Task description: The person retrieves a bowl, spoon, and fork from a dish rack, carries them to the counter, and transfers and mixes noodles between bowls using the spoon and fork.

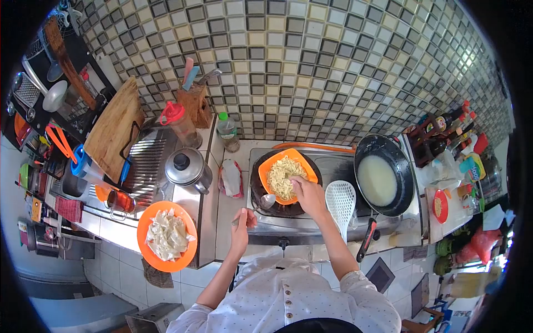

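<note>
Two hands work at a bowl of noodles on the stove

The silver stove (252, 228) sits on a white tiled counter (225, 208). Near its right edge is the biggest pan, a black wok (403, 183) with pale, milky liquid (377, 181) inside. Its black and red handle (367, 240) sticks out past the front edge.

Left of the stove, at the counter's front edge, is a round orange plate (189, 252) piled with soft white pieces (167, 234). Behind it stands a silver pot (186, 169) with a black knob on its lid.

The orange bowl (267, 164) is over the burner near the stove's left edge. It is full of curly yellow noodles (283, 177). A white skimmer (340, 202) full of holes lies between the bowl and the wok.

The right hand (308, 194) is nearly closed and reaches over the bowl's front right side. Its fingers pinch a thin tool that dips into the noodles.

The left hand (241, 225) is curled around the handle of a metal spoon (267, 201). The spoon's round end is just beside the bowl's front left side.
</note>
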Demonstrator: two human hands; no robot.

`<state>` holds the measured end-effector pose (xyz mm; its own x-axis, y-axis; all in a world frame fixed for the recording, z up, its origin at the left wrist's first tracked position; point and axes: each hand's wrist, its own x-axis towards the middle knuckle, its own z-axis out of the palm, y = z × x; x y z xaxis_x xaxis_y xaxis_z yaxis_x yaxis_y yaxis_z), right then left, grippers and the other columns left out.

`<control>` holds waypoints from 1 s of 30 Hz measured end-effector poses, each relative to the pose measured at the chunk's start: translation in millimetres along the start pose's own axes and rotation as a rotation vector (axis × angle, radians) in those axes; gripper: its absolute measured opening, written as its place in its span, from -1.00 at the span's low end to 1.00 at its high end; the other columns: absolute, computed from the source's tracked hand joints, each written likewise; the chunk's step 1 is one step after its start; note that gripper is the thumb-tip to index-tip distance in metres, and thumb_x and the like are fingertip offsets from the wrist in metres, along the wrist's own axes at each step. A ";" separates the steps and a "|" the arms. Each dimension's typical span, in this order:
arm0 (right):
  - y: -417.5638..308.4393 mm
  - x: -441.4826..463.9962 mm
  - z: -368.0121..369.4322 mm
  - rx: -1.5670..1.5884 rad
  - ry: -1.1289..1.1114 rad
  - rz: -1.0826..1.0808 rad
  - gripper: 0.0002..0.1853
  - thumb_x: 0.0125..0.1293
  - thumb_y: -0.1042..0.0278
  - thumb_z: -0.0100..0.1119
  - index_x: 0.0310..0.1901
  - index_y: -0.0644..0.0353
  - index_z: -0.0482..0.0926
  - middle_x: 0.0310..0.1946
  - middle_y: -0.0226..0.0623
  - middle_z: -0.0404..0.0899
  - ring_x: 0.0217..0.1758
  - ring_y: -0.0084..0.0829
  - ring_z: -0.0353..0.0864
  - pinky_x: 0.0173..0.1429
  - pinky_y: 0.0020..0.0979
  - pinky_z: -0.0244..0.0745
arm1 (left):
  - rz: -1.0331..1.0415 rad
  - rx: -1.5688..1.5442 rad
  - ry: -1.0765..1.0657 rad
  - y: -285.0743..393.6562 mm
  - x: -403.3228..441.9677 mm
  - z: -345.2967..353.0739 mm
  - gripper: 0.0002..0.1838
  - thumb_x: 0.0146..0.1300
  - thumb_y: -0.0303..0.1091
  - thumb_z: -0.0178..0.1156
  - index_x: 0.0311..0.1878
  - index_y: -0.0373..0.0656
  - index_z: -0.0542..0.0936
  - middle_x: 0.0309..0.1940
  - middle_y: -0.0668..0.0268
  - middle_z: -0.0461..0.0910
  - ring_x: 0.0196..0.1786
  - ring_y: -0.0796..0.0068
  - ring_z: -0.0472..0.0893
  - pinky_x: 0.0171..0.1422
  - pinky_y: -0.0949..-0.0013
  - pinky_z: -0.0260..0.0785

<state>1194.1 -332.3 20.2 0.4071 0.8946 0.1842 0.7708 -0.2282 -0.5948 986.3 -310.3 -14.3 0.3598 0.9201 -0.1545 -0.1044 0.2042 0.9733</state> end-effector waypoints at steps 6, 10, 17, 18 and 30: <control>18.5 1.4 11.2 0.089 -0.037 -0.070 -0.82 0.17 0.28 -0.01 -0.27 0.09 0.55 -0.44 -0.16 0.55 -0.38 -0.16 0.54 -0.32 -0.28 0.42 | -0.001 -0.017 0.016 -0.2 -2.2 0.1 -0.64 0.31 -0.10 -0.23 -0.45 -0.14 0.38 -0.62 0.43 0.37 -0.52 0.70 0.28 -0.40 0.58 0.09; 22.4 6.9 12.2 0.373 -0.077 -0.015 -0.82 0.16 0.32 0.03 -0.30 0.20 0.56 -0.47 -0.15 0.56 -0.38 -0.26 0.56 -0.31 -0.37 0.40 | 0.001 -0.030 0.013 -0.6 -2.3 -0.9 -0.65 0.32 -0.13 -0.23 -0.47 -0.13 0.38 -0.63 0.44 0.37 -0.54 0.73 0.26 -0.43 0.60 0.07; 41.4 17.7 46.6 0.469 0.136 -0.073 -0.77 0.22 0.30 -0.01 -0.29 0.33 0.41 -0.58 -0.26 0.53 -0.46 -0.54 0.53 -0.35 -0.53 0.39 | 0.019 -0.031 0.002 0.5 -0.5 0.7 -0.64 0.32 -0.13 -0.24 -0.47 -0.14 0.39 -0.64 0.44 0.37 -0.54 0.73 0.27 -0.44 0.60 0.07; 39.2 18.0 45.4 0.470 0.137 -0.071 -0.77 0.22 0.30 -0.01 -0.29 0.33 0.41 -0.58 -0.26 0.53 -0.46 -0.54 0.53 -0.35 -0.53 0.39 | 0.020 -0.020 0.012 1.7 -1.0 1.1 -0.64 0.32 -0.13 -0.24 -0.47 -0.14 0.39 -0.64 0.44 0.37 -0.54 0.73 0.27 -0.44 0.60 0.08; 22.5 27.6 41.5 0.407 0.013 -0.065 -0.82 0.15 0.30 0.04 -0.38 0.25 0.48 -0.61 -0.28 0.53 -0.58 -0.42 0.53 -0.47 -0.43 0.36 | 0.012 0.036 -0.008 6.7 -0.6 -3.0 -0.61 0.31 -0.06 -0.25 -0.45 -0.14 0.37 -0.62 0.42 0.36 -0.49 0.66 0.30 -0.35 0.56 0.12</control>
<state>1202.4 -296.9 -20.5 0.3724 0.8965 0.2401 0.5395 0.0014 -0.8420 982.6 -308.4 -8.2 0.3662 0.9198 -0.1412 -0.0752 0.1805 0.9807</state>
